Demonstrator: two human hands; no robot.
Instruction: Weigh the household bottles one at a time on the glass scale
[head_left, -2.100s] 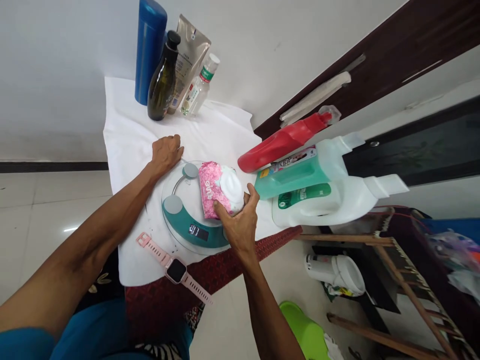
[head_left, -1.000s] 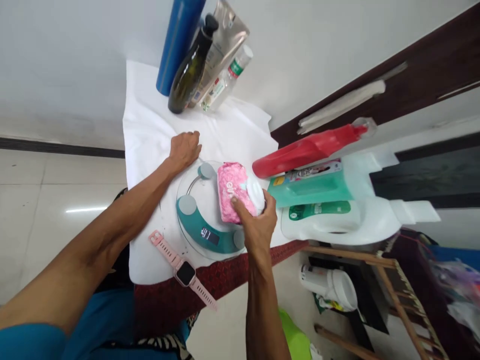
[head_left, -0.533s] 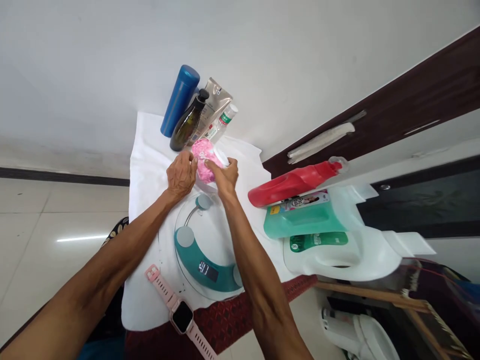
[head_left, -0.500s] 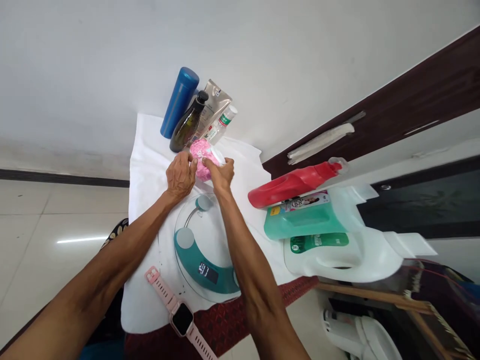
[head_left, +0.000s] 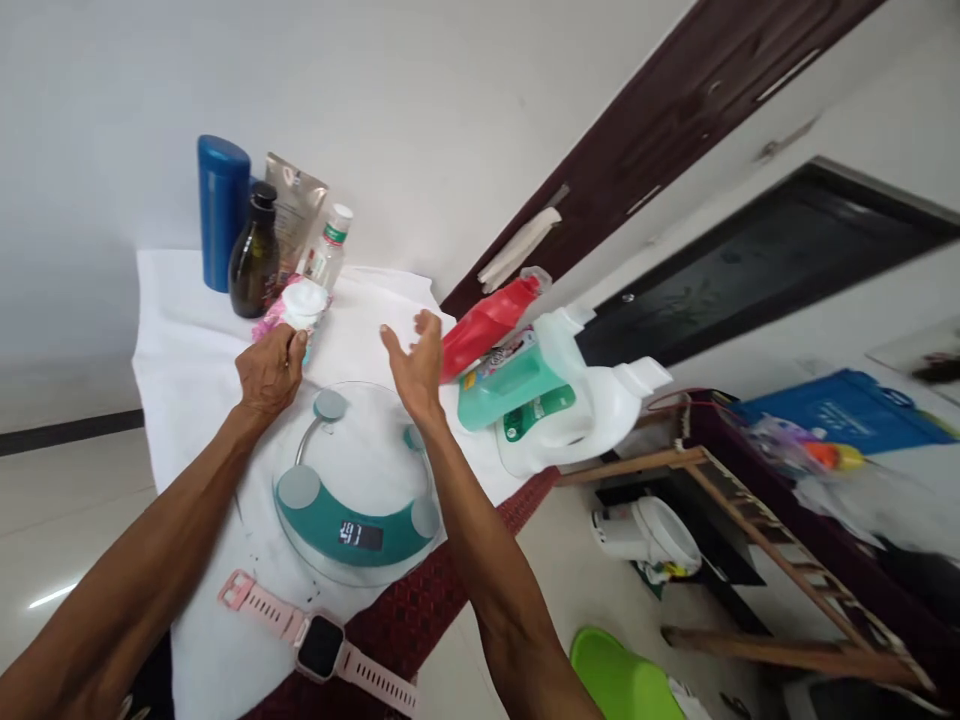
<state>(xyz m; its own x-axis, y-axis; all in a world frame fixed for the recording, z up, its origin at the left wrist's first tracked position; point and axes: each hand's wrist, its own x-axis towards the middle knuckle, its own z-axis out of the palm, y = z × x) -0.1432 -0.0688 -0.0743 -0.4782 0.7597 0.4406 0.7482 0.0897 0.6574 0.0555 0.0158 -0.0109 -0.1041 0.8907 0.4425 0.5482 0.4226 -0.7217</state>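
My left hand is closed around a small white-topped container, just in front of the dark pump bottle. A puffy pink item shows beside the container, partly hidden by my fingers. My right hand is raised with its thumb and fingers apart and nothing in them, close to the red bottle. Between my forearms lies a round glass bathroom scale with a teal band and a lit display. A pink-strapped smartwatch rests in front of it.
Behind the left hand stand a blue bottle, a silver tube and a clear white-capped bottle. A green jug and a white jug stand at the right. White cloth covers the tabletop against the wall.
My right hand has let go of the pink item and moved right, opening. My left hand now grips the white-topped container. The view has swung right, and the scale display now shows digits.
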